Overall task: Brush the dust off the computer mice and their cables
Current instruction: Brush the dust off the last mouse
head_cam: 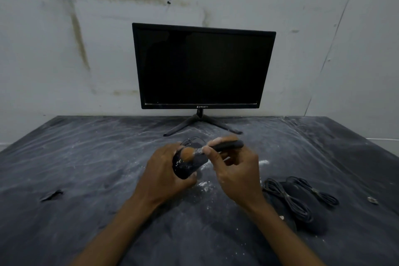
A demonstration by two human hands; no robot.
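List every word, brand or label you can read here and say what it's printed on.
"QWERTY": on the bottom bezel of the monitor, beside a small logo too small to make out.
No text is readable on the mouse in the left hand, the brush, or the mice at the right.

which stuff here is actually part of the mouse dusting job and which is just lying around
Part of the job:
- dusty mouse held in the left hand
- brush held in the right hand, bristles on the mouse
- two more mice with bundled cables, on the right

Just lying about:
- monitor, screen dark
- small metallic piece at far right
- dark scrap at left
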